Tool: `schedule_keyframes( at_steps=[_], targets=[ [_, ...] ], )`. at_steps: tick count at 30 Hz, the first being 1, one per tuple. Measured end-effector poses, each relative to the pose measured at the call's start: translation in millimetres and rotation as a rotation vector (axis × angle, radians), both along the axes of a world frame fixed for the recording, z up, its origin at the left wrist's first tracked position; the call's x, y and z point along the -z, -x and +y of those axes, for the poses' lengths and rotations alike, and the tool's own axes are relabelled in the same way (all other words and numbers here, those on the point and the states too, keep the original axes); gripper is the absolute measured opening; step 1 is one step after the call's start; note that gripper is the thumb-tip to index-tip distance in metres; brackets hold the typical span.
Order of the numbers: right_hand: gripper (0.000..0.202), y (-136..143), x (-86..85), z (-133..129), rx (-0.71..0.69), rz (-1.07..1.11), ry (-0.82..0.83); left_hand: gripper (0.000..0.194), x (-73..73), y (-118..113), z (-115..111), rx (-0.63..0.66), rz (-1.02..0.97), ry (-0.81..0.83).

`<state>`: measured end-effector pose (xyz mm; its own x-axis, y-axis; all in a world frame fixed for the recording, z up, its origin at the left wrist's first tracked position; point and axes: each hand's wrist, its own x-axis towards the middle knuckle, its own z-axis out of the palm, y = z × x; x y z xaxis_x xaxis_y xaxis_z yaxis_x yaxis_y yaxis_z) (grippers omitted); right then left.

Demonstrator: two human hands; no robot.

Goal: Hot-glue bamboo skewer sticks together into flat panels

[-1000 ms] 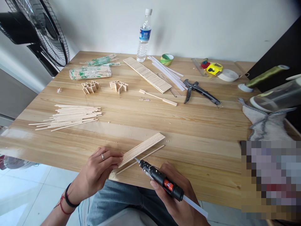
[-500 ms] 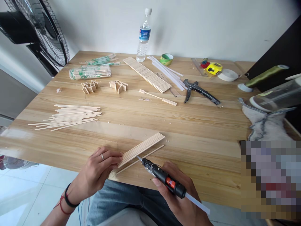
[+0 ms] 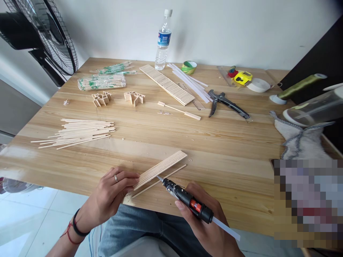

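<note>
My right hand [image 3: 205, 214] is wrapped round a black hot glue gun [image 3: 184, 198], with a translucent glue stick [image 3: 226, 228] poking out of its rear. The gun's nozzle tip meets the near edge of a flat strip of wooden sticks [image 3: 160, 167] laid side by side. At the strip's left end, the fingers of my left hand [image 3: 114, 189] are closed on it and hold it against the table. One loose wooden stick [image 3: 171, 173] lies just in front of the strip, passing under the nozzle. My left fingertips are partly hidden.
Loose sticks [image 3: 83, 132] lie on the left. Behind are small stick assemblies [image 3: 134, 97], a long slatted panel [image 3: 166, 84], a water bottle [image 3: 163, 43], spare glue sticks [image 3: 190, 82] and a black cutting tool [image 3: 227, 103]. A tape measure [image 3: 243, 77] and a cloth [image 3: 300, 139] are at right.
Almost nothing differs. The glue gun and my right hand have shifted very slightly to the right; my left hand stays on the strip.
</note>
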<state>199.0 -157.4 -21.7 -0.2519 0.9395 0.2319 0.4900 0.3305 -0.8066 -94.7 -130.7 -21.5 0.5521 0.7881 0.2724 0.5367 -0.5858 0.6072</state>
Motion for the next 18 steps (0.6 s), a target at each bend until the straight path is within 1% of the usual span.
schedule_keyframes(
  at_steps=[12,18],
  targets=[
    [0.026,-5.2,1.9,1.7,0.026,-0.019,-0.003,0.026,0.3,0.5,0.1,0.02,0.004,-0.006],
    [0.025,-6.0,6.7,1.0,0.029,-0.005,0.0,0.025,0.7,0.9,-0.7,0.013,0.016,0.006]
  ],
)
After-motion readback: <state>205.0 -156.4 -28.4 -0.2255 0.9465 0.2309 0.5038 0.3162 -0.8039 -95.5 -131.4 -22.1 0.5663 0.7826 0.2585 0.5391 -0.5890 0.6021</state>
